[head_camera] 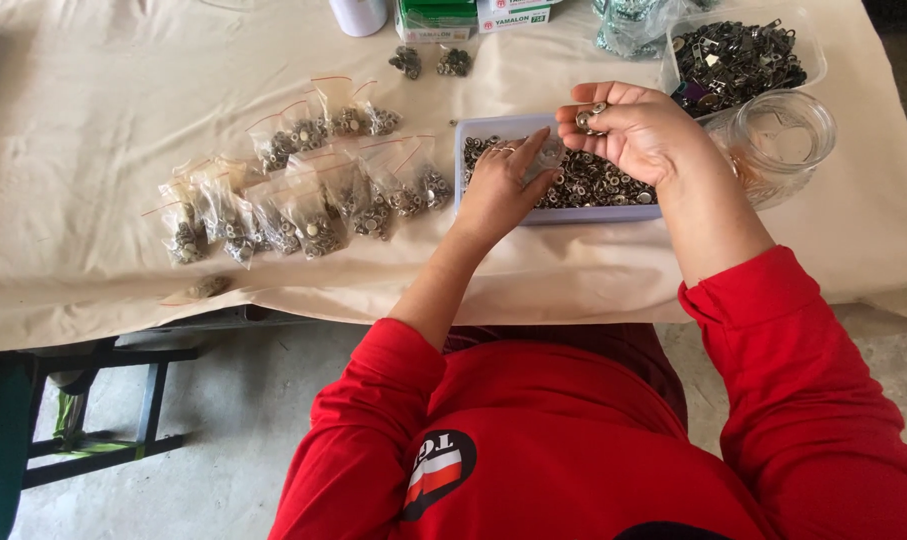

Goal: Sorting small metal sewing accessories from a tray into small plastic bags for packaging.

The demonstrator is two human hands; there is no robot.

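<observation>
Right hand (638, 128) pinches a few snaps (589, 116) over the tray (558, 213), long axis 9-to-3. Left hand (501, 183) holds a small clear bag (545, 156), mouth toward 2 o'clock, contents hard to see.

Small packing workshop: cloth-covered table (93, 120), bagged metal fasteners (303, 200).

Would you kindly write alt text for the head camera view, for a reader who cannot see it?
Seen from above, a person in red holds small metal snap buttons in the right hand over a lavender tray full of them, while the left hand holds a small clear bag. Filled bags lie left on the cream tablecloth; a glass jar stands right.
</observation>
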